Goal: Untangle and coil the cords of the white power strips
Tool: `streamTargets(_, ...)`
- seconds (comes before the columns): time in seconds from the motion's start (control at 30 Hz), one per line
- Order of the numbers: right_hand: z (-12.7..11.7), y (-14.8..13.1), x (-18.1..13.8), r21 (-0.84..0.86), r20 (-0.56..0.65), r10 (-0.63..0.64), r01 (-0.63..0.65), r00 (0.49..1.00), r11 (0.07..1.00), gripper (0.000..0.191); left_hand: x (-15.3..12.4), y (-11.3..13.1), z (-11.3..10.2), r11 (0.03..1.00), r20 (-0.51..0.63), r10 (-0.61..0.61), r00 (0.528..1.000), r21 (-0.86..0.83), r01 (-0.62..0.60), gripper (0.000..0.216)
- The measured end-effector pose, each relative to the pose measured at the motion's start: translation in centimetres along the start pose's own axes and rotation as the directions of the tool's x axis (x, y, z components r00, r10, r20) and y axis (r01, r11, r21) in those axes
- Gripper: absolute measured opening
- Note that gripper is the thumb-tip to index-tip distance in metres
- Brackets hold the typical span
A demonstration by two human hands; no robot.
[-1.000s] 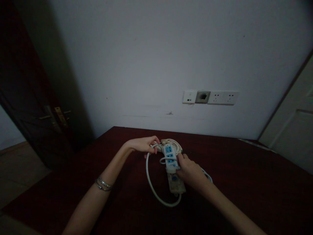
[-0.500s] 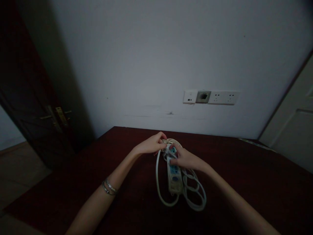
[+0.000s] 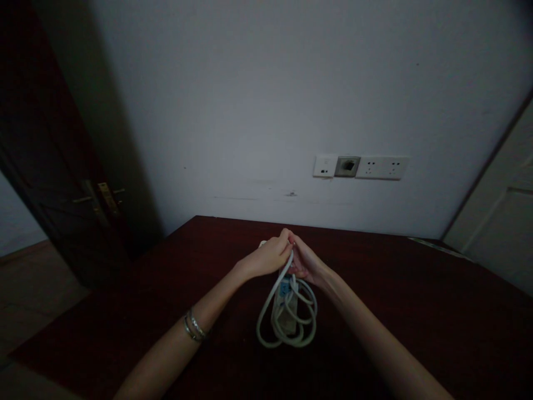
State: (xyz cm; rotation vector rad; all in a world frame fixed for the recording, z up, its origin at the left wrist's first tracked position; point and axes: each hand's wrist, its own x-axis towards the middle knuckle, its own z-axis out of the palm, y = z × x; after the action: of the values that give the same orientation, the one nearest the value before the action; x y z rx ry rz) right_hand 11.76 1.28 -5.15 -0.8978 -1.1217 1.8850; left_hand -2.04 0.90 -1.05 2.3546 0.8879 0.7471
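Observation:
A pale power strip (image 3: 285, 321) with blue socket faces lies lengthwise on the dark red table. Loops of its white power cord (image 3: 313, 328) hang over the strip's near end and right side. My left hand (image 3: 268, 256) is closed on the cord at the strip's far end, and one strand runs down from its fingers. Pressed close against it, my right hand (image 3: 308, 262) has its fingers curled around the cord bundle over the strip. The fingertips and the strip's far end are mostly hidden. A small pale piece (image 3: 262, 243) shows behind my left hand.
The dark red table (image 3: 208, 239) meets a white wall bearing a row of sockets (image 3: 381, 167). A dark door with a brass handle (image 3: 106, 194) stands at the left, a pale door (image 3: 503, 211) at the right. A thin flat strip (image 3: 441, 248) lies at the table's back right.
The cord loops have moved from the strip's right side to lie over it. My hands have come together at its far end, and the right hand has turned, fingers now around the cord.

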Motion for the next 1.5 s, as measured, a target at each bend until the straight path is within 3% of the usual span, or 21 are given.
streamTargets(0.1,-0.1,0.1,0.1,-0.001,-0.037,-0.061,0.061,0.997,0.998,0.027,-0.2,0.6,0.1,0.998,0.016,0.063,0.998,-0.019,-0.062,0.012)
streamTargets(0.2,-0.3,-0.4,-0.6,-0.046,-0.029,-0.1,0.098,0.995,0.994,0.014,0.0,0.3,-0.5,0.99,0.014,0.046,0.999,-0.134,-0.044,0.015)
streamTargets(0.33,0.4,-1.7,-2.2,-0.115,-0.018,-0.049,0.047,0.999,0.992,0.04,1.2,-2.3,-2.2,0.957,-0.08,-0.12,0.99,-0.276,0.094,0.013)
streamTargets(0.43,0.8,-2.2,-3.0,-0.188,-0.093,-0.031,0.014,0.995,0.982,0.06,2.0,-5.4,-3.4,0.91,-0.256,-0.331,0.908,-0.341,0.236,0.009)
streamTargets(0.47,0.8,-2.2,-3.0,-0.225,-0.109,-0.034,0.009,0.993,0.974,0.062,2.1,-6.4,-3.7,0.886,-0.212,-0.399,0.892,-0.338,0.317,0.009)
streamTargets(0.5,0.7,-2.2,-3.0,-0.265,-0.116,-0.039,0.007,0.992,0.964,0.062,2.1,-7.3,-3.9,0.851,-0.018,-0.46,0.888,-0.294,0.435,0.009)
streamTargets(0.57,0.4,-2.2,-2.8,-0.339,-0.113,-0.058,0.016,0.992,0.941,0.055,1.8,-8.7,-3.9,0.816,0.172,-0.504,0.847,-0.227,0.532,0.006)
streamTargets(0.63,0.0,-2.1,-2.5,-0.392,-0.097,-0.08,0.036,0.992,0.919,0.045,1.3,-9.2,-3.2,0.789,0.442,-0.496,0.747,-0.129,0.601,0.008)
streamTargets(0.7,-0.3,-2.1,-2.3,-0.435,-0.095,-0.099,0.048,0.99,0.899,0.037,1.0,-9.3,-1.9,0.785,0.698,-0.397,0.596,-0.078,0.615,0.016)
streamTargets(0.73,-0.4,-2.1,-2.3,-0.45,-0.101,-0.108,0.051,0.989,0.891,0.036,0.9,-9.2,-1.1,0.787,0.769,-0.332,0.546,-0.093,0.61,0.021)
streamTargets(0.77,-0.5,-2.1,-2.2,-0.461,-0.108,-0.117,0.055,0.987,0.886,0.035,0.9,-9.2,-0.3,0.787,0.799,-0.279,0.533,-0.128,0.604,0.024)
streamTargets(0.97,-0.7,-2.7,-2.8,-0.478,-0.007,-0.175,0.15,0.985,0.865,0.04,1.2,-9.1,3.2,0.715,0.713,-0.234,0.661,-0.334,0.614,0.035)
streamTargets(1.03,-0.9,-3.3,-3.6,-0.559,0.031,-0.208,0.19,0.978,0.807,0.033,1.3,-8.6,3.1,0.705,0.671,-0.255,0.696,-0.363,0.609,0.039)
streamTargets(1.1,-1.0,-4.2,-4.5,-0.695,0.024,-0.291,0.225,0.957,0.683,0.025,1.5,-7.8,2.4,0.741,0.593,-0.253,0.764,-0.389,0.548,0.042)
streamTargets(1.17,-1.0,-5.1,-5.6,-0.84,0.003,-0.446,0.245,0.895,0.485,0.022,1.6,-6.8,1.6,0.811,0.458,-0.215,0.863,-0.408,0.419,0.042)
streamTargets(1.23,-0.9,-5.9,-6.7,-0.939,0.012,-0.626,0.224,0.78,0.261,0.021,1.7,-5.9,1.1,0.869,0.308,-0.178,0.935,-0.397,0.296,0.041)
streamTargets(1.3,-0.7,-6.6,-7.6,-0.971,0.049,-0.764,0.208,0.644,0.114,0.022,1.8,-5.3,1.0,0.898,0.185,-0.175,0.967,-0.372,0.234,0.042)
streamTargets(1.37,-0.4,-7.3,-8.5,-0.969,0.08,-0.847,0.24,0.526,0.058,0.023,1.9,-4.8,1.3,0.917,0.078,-0.196,0.977,-0.34,0.211,0.043)
streamTargets(1.4,-0.2,-7.6,-8.9,-0.964,0.082,-0.867,0.26,0.491,0.057,0.024,1.8,-4.6,1.4,0.927,0.024,-0.204,0.979,-0.315,0.201,0.043)
streamTargets(1.5,0.3,-8.5,-10.2,-0.961,-0.001,-0.873,0.241,0.487,0.135,0.024,1.6,-3.7,1.8,0.96,-0.121,-0.222,0.968,-0.199,0.196,0.038)
